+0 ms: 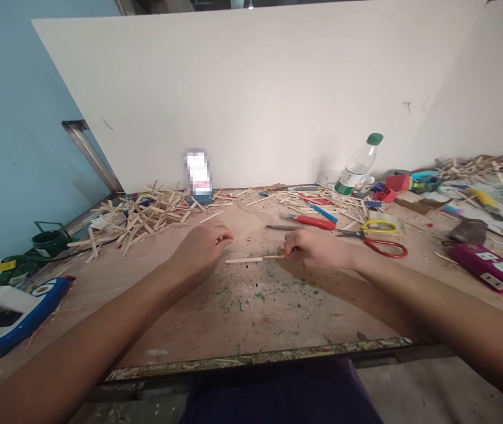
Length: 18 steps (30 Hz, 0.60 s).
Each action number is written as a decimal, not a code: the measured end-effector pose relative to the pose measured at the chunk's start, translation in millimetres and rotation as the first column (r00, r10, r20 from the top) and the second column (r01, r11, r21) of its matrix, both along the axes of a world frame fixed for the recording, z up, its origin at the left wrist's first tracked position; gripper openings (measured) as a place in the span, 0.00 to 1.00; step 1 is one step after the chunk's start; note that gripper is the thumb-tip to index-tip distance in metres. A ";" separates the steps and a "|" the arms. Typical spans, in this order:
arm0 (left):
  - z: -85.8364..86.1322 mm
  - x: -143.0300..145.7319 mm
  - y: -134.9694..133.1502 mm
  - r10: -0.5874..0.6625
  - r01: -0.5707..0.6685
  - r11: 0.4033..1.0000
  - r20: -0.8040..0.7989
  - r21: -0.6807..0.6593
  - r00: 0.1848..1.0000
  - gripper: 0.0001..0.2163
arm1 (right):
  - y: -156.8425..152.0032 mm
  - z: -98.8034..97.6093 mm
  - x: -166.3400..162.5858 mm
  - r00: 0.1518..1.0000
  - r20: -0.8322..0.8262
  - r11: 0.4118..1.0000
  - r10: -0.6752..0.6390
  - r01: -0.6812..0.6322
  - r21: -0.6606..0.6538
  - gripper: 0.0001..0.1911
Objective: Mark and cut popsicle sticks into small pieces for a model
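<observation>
Two wooden craft sticks lie end to end in front of me. My right hand (307,246) pinches the outer end of the narrower stick (273,257). Its other end meets a flat, pale craft stick (243,260), which rests on the table. My left hand (207,242) is just above and left of the flat stick, its fingers curled closed; anything inside them is hidden. Behind my right hand are a red utility knife (315,222), a dark slim blade-like tool (280,227) and scissors with yellow and red handles (386,247).
Loose craft sticks (141,218) pile up at the back left, near an upright phone (198,174). A bottle (355,168) stands at the back right. A magenta object (492,268) is far right, a blue-and-white device (28,312) far left. Green scraps dot the wooden table (181,324).
</observation>
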<state>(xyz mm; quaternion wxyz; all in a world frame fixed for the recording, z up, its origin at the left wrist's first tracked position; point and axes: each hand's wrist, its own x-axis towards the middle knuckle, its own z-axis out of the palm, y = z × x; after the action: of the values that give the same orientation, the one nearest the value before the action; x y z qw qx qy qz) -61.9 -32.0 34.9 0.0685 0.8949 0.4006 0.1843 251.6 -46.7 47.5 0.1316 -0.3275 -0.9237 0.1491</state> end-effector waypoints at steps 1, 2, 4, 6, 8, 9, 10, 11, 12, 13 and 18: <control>-0.5 0.5 -0.6 -0.016 0.016 1.000 -0.015 -0.005 1.000 0.12 | -0.5 1.1 -0.2 1.000 -0.024 1.000 -0.007 0.007 0.018 0.13; -1.3 1.1 -1.2 -0.031 0.031 0.999 -0.030 -0.010 0.999 0.12 | -0.9 2.2 -0.4 0.997 -0.070 0.998 -0.032 0.035 0.051 0.12; -3.2 2.0 -1.8 -0.046 0.046 0.999 -0.040 -0.004 0.998 0.12 | -1.2 3.6 -0.7 0.986 -0.144 0.989 -0.087 0.102 0.103 0.11; -4.8 2.7 -2.0 -0.032 0.033 0.999 -0.018 0.025 0.999 0.13 | -0.8 3.0 -0.3 0.989 -0.110 0.990 -0.095 0.105 0.089 0.11; -6.2 3.3 -2.5 -0.024 0.024 0.999 -0.004 0.041 1.000 0.13 | 0.2 1.2 0.7 0.999 -0.017 0.998 -0.049 0.050 0.035 0.13; -6.7 3.5 -3.0 -0.028 0.028 0.999 -0.007 0.041 1.000 0.13 | 0.7 0.3 1.3 1.000 0.006 0.999 -0.027 0.027 0.018 0.13; -7.1 3.6 -3.5 -0.037 0.038 0.999 -0.016 0.038 0.999 0.12 | 1.1 -0.4 1.8 1.000 -0.006 1.000 -0.023 0.023 0.020 0.13; -7.0 3.6 -4.0 -0.047 0.048 0.998 -0.026 0.035 0.999 0.12 | 1.5 -1.0 2.2 0.998 -0.043 0.999 -0.036 0.037 0.039 0.12; -6.4 3.3 -4.4 -0.051 0.052 0.998 -0.030 0.039 0.998 0.12 | 1.9 -1.4 2.4 0.994 -0.094 0.996 -0.056 0.062 0.063 0.11; -5.4 2.9 -4.6 -0.046 0.047 0.998 -0.024 0.050 0.999 0.12 | 2.3 -2.0 2.3 0.988 -0.135 0.993 -0.071 0.083 0.080 0.11; -2.0 2.0 -3.5 0.012 -0.014 0.996 0.026 0.091 1.000 0.14 | 3.4 -5.7 1.2 0.998 -0.055 1.000 -0.020 0.021 0.017 0.12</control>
<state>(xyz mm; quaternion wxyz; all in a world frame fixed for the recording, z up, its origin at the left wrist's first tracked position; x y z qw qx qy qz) -59.9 -35.6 32.9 0.0314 0.8921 0.3966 0.2144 252.8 -43.3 41.7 0.1611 -0.3315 -0.9177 0.1486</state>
